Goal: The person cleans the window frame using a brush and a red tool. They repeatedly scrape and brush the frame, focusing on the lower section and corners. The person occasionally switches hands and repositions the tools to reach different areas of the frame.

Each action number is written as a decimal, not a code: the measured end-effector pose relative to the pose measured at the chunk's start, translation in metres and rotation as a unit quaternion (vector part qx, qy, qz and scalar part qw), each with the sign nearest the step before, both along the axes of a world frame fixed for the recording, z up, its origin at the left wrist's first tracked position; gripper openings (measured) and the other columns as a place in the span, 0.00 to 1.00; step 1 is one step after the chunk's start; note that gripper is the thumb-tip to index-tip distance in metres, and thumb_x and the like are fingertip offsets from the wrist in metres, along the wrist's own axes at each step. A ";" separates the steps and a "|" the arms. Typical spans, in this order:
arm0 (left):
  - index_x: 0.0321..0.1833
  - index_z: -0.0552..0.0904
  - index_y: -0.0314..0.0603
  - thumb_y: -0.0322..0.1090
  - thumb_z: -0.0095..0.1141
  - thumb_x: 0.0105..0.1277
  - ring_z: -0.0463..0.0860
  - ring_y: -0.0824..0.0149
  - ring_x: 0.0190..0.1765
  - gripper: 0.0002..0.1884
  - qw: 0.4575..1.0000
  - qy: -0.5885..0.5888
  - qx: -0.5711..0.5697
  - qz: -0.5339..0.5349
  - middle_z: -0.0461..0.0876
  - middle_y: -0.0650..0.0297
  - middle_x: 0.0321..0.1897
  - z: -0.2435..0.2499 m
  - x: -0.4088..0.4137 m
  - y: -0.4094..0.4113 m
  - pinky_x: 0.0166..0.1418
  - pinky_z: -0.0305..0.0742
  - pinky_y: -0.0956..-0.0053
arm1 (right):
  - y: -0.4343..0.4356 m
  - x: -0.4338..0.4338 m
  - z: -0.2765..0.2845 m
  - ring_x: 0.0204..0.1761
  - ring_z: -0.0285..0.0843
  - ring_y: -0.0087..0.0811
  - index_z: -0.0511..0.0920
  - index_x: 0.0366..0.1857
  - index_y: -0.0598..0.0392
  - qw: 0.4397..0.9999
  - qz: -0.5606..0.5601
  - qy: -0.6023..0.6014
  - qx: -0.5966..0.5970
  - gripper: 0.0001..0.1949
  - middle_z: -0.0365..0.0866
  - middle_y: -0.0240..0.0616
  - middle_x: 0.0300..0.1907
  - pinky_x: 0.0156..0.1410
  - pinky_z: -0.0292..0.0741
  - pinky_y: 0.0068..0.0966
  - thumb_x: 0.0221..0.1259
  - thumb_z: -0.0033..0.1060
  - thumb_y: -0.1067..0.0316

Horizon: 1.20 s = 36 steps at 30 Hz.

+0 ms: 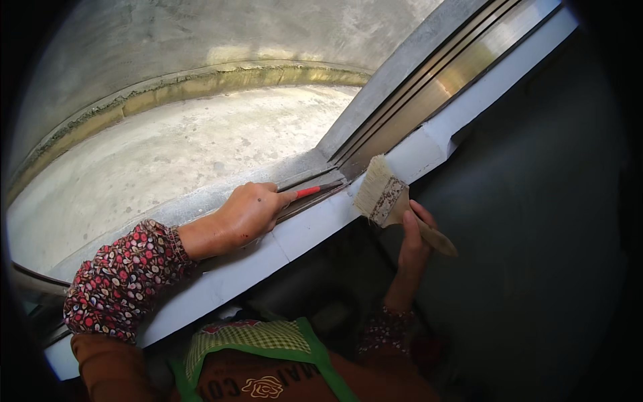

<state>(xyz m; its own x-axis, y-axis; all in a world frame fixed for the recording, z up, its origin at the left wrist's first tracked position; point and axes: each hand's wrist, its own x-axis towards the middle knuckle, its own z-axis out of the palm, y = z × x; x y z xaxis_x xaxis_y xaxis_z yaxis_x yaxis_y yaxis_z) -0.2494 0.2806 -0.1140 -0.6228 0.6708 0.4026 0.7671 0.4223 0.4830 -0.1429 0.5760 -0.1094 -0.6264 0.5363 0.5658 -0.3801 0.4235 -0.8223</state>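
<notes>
My left hand [246, 213] grips a slim tool with a red handle [307, 192]. Its dark, narrow tip [331, 186] reaches into the corner of the window track [329, 177], where the sill meets the upright frame. What kind of tip it is, I cannot tell. In my right hand [416, 233] is a flat paintbrush by its wooden handle [437, 238]. The brush's pale bristles [370, 183] point up and left, over the edge of the white tiled sill [309, 226]. Rust-like stains mark its metal ferrule [389, 200].
The bronze-coloured metal window frame [427, 103] rises toward the upper right. Beyond the opening lie a concrete ledge [226, 135] and a grey wall [201, 30]. A green-trimmed checked apron [261, 337] is close below the sill. The area at right is dark.
</notes>
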 end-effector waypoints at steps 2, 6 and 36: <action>0.59 0.82 0.42 0.25 0.56 0.61 0.82 0.48 0.34 0.21 0.998 0.007 0.055 0.024 0.81 0.50 0.29 -0.001 0.005 -0.008 0.40 0.78 0.59 | 0.001 -0.003 0.002 0.48 0.79 0.29 0.82 0.46 0.65 0.999 0.017 0.020 0.021 0.12 0.84 0.40 0.45 0.57 0.74 0.24 0.60 0.65 0.74; 0.55 0.84 0.36 0.26 0.55 0.68 0.85 0.58 0.32 0.14 0.973 -0.002 0.188 0.134 0.86 0.46 0.34 0.027 -0.005 -0.056 0.39 0.78 0.68 | 0.007 -0.001 -0.006 0.48 0.79 0.29 0.83 0.46 0.64 0.998 0.032 0.023 0.041 0.11 0.84 0.40 0.45 0.57 0.74 0.24 0.60 0.65 0.74; 0.55 0.84 0.36 0.26 0.58 0.68 0.86 0.59 0.34 0.14 0.995 0.009 0.063 0.078 0.86 0.47 0.35 0.051 0.002 -0.060 0.41 0.79 0.69 | 0.010 -0.005 -0.029 0.44 0.82 0.34 0.84 0.43 0.62 0.978 -0.002 0.036 0.205 0.11 0.84 0.43 0.43 0.51 0.78 0.27 0.55 0.69 0.78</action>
